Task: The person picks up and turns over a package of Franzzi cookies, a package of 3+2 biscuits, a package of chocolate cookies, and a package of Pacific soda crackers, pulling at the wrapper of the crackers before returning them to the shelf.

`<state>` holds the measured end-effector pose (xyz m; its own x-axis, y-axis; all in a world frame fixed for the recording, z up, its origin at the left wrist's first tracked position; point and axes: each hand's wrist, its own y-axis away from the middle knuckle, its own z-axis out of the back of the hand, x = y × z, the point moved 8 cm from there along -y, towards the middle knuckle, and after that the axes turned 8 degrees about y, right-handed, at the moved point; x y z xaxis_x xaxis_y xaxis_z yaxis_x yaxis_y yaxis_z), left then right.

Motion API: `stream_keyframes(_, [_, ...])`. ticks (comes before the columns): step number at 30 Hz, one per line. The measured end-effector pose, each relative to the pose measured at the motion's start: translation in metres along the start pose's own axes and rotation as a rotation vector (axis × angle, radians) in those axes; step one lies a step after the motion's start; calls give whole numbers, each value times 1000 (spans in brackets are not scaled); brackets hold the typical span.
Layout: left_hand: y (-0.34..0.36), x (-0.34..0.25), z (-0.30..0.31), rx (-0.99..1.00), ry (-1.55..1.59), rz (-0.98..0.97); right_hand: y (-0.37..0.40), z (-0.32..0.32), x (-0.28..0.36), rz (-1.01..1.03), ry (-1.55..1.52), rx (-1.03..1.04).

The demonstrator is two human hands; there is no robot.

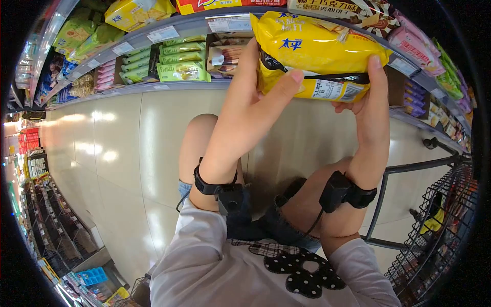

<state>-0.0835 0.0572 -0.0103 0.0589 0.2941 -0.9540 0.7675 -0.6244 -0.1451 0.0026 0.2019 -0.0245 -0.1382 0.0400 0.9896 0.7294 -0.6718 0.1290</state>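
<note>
A large yellow bag of crackers [317,51] is held up in front of the shelf, its printed face and barcode label toward me. My left hand [261,84] grips its left end, thumb laid across the lower front. Around the right end my right hand [368,84] is closed, with the thumb on the front and the fingers partly hidden beneath. Behind the bag, the shelf edge and some packets are covered from view.
Snack shelves curve across the top, with green packets [184,61], another yellow bag [138,13] and pink packets [414,43]. A black wire shopping cart [434,220] stands at my right. Tiled floor [117,153] extends left toward more shelving [51,220].
</note>
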Motion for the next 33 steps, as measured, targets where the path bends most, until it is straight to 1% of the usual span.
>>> stream_keyframes(9, [0,-1,0,-8,-15,-18,-1,0,-2,-8,-6,44])
stream_keyframes(12, [0,-5,-1,-2,-16,-21,-2,0,-5,-2,-34,94])
stream_keyframes(14, [1,-2,-2,6,80,66,-2,-1,-7,-24,-99,123])
stream_keyframes(17, [1,-2,-3,-7,169,15,0,1,-6,-25,-119,151])
stream_keyframes(18, [2,-3,-5,0,176,16,2,2,-5,-25,-114,142])
stream_keyframes(20, [4,-4,-4,-48,226,48,4,0,-2,5,-80,164])
stream_keyframes(27, [4,-4,-1,-49,188,29,7,0,0,34,-96,207])
stream_keyframes(29, [6,-3,1,-70,217,71,8,-1,0,24,-108,202])
stream_keyframes(33, [5,-4,1,-53,201,91,8,-3,-1,27,-107,227])
